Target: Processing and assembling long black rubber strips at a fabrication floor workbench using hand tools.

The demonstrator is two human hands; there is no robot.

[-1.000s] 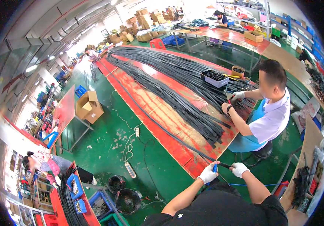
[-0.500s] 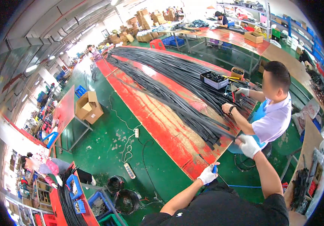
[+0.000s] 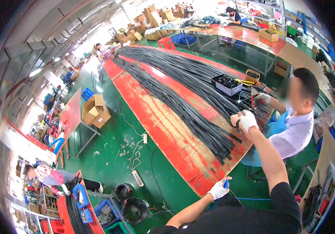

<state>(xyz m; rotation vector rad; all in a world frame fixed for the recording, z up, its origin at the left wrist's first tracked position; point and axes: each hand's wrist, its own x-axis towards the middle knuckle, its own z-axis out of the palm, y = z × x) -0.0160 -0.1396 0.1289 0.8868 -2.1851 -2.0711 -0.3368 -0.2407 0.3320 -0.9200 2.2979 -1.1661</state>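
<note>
My left hand [image 3: 219,190], in a white glove, is closed around a blue-handled tool [image 3: 226,184] beside the table's near corner. A thin dark rod shows on both sides of that hand. My right hand [image 3: 247,120], also gloved, reaches over the table's right side, close against a co-worker's bare hand [image 3: 235,119]; its fingers are bent and partly hidden, so a hold is unclear. Under it spreads the farther bundle of long black strips [image 3: 198,84]. The nearer bundle of black strips [image 3: 187,121] lies lengthwise on the red table [image 3: 152,121], with one strip end jutting out rightward.
A co-worker [image 3: 298,113] stands at the table's right side, a gloved hand near red-handled pliers [image 3: 252,101]. A box of black parts [image 3: 227,84] sits on the strips. On the green floor lie a power strip [image 3: 137,178] with cable and a cardboard box [image 3: 96,111].
My right hand has let go of a long black strip, now on the nearer bundle, and moved forward to the farther bundle. My left hand keeps its grip; the view has shifted slightly.
</note>
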